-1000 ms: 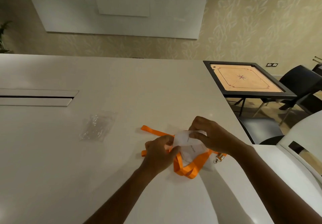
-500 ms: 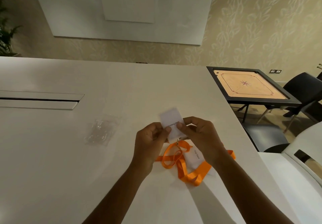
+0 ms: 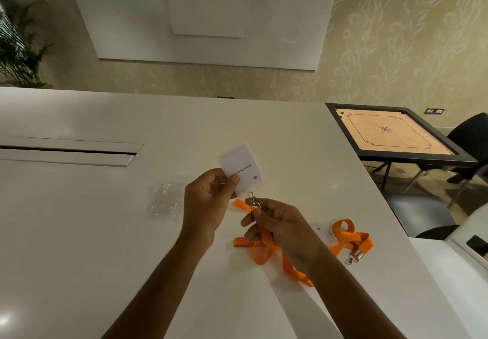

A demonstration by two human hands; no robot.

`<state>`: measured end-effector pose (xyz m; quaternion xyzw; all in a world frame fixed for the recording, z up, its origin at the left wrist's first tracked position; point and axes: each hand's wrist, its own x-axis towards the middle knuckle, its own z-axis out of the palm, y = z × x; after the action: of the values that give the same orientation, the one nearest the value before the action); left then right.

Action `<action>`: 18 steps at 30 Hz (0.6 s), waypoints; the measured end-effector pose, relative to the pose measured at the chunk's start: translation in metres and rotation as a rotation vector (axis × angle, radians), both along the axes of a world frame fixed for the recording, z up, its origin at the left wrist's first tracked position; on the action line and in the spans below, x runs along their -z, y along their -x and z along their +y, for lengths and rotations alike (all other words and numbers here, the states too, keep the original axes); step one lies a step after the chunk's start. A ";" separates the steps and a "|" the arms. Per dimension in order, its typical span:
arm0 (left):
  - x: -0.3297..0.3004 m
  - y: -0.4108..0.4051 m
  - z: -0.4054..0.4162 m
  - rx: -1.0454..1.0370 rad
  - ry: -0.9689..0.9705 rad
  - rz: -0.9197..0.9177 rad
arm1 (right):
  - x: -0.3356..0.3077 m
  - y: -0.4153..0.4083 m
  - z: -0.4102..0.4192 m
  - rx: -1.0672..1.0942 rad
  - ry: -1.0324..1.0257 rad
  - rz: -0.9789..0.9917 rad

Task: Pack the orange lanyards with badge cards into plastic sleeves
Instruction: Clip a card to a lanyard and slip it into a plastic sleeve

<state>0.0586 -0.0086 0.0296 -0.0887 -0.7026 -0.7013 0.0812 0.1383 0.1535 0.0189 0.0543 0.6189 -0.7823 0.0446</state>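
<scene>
My left hand (image 3: pixel 207 201) pinches a white badge card (image 3: pixel 243 168) by its lower corner and holds it above the white table (image 3: pixel 92 233). My right hand (image 3: pixel 277 226) grips an orange lanyard (image 3: pixel 264 251) just below its metal clip (image 3: pixel 252 200), which points up toward the card's punched hole. The strap trails in loops on the table under my right wrist. A second orange lanyard (image 3: pixel 351 238) with its own clip lies to the right, beside another white card (image 3: pixel 323 233). Crumpled clear plastic sleeves (image 3: pixel 162 201) lie left of my left hand.
A recessed cable slot (image 3: pixel 68 151) runs along the table's left part. Past the table's right edge stand a carrom board (image 3: pixel 390 134) on a stand and dark chairs (image 3: pixel 470 138). A white curved surface (image 3: pixel 464 254) sits at the lower right.
Both hands lifted a card off the pile. My right hand then let go of the card and took the lanyard near its clip. The second lanyard now lies uncovered at the right.
</scene>
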 end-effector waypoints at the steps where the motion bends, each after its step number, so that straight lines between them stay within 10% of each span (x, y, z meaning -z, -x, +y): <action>1: -0.001 0.001 -0.003 -0.009 0.014 0.017 | 0.000 -0.001 -0.001 -0.012 -0.001 -0.005; 18: 0.014 -0.012 -0.023 -0.015 0.456 0.588 | -0.003 0.002 -0.004 -0.171 0.181 -0.147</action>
<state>0.0704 -0.0318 0.0152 -0.2971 -0.7881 -0.4707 0.2626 0.1364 0.1494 0.0220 0.0541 0.5434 -0.8221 0.1612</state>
